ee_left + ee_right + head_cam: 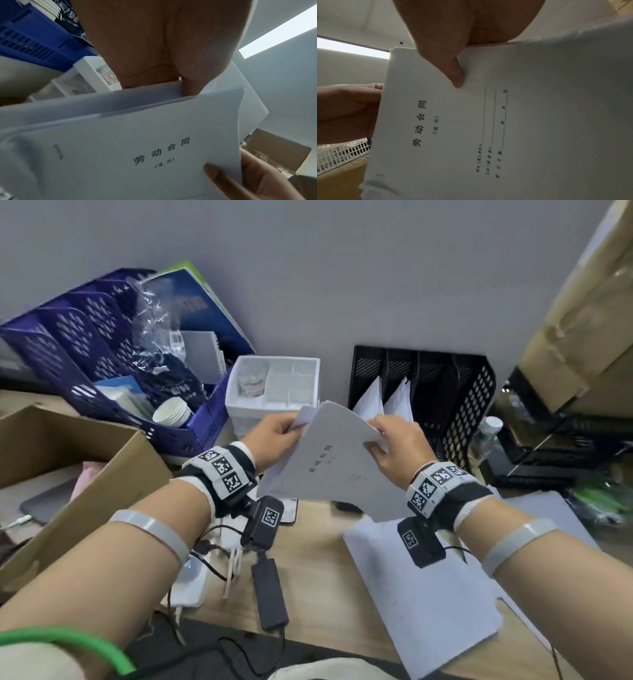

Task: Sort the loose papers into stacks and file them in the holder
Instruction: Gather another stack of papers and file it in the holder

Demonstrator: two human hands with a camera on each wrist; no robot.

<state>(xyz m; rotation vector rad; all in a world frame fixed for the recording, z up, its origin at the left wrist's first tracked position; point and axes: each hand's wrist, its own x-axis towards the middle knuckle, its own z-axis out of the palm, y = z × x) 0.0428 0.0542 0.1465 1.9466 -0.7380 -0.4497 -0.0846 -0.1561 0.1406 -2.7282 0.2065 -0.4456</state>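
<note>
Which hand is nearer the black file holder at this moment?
Right. The right hand holds the paper stack just in front of the black file holder; the left hand grips the stack's far side, by the white organizer.

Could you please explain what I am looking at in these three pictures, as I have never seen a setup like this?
No machine here: a person works with bare hands, wearing cameras. The head view looks down from the forehead; the other two look along each wrist at the fingers. The left hand and right hand both hold a stapled stack of papers above the wooden desk, each grip pinching an edge with the thumb on top. Its cover shows printed Chinese characters. Behind stands a black file holder with papers already in two slots. Loose white sheets lie on the desk. To the left are a blue file rack, a white tray and a cardboard box.
</note>
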